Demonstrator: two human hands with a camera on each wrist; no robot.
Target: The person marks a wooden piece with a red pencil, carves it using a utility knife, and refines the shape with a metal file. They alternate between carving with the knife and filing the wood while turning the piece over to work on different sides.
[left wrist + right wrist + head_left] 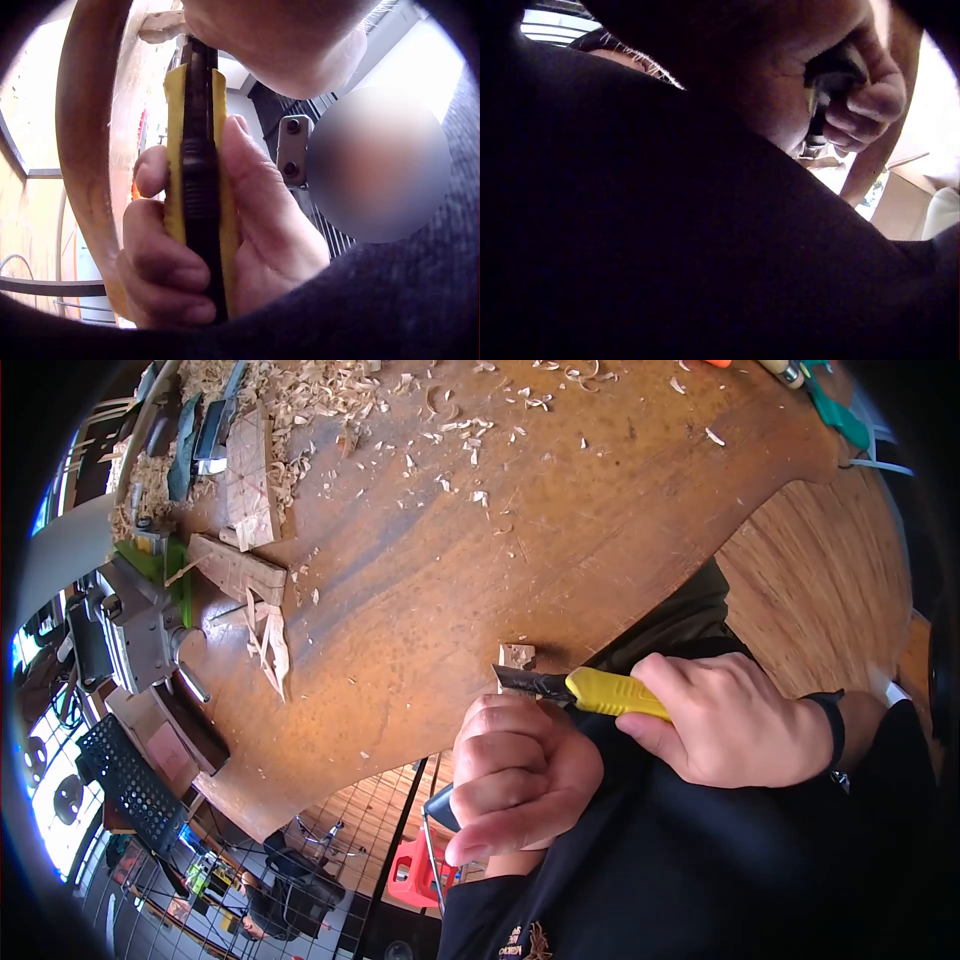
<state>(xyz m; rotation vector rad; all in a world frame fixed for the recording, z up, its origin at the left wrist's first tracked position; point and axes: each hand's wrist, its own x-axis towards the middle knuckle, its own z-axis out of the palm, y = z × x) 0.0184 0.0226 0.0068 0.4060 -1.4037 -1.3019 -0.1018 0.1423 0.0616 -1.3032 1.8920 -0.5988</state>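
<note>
In the head view my left hand (525,765) is curled in a fist around a small wooden piece (517,654), whose end sticks out past the knuckles near the table edge. My right hand (735,715) grips a yellow snap-off utility knife (615,693). Its dark blade (530,682) lies across the wood, close to the left index knuckle. The left wrist view shows the knife's black slider (199,176) and the right fingers (161,259) wrapped round the handle. Most of the wooden piece is hidden inside the left hand. A dark sleeve (667,225) covers much of the right wrist view.
The wooden table (430,610) carries scattered shavings (330,395). Offcuts (240,570) and split slivers (265,645) lie at the left, beside a metal clamp-like tool (145,625). A red stool (420,870) stands below the table. Green-handled tools (840,420) lie at the far right corner.
</note>
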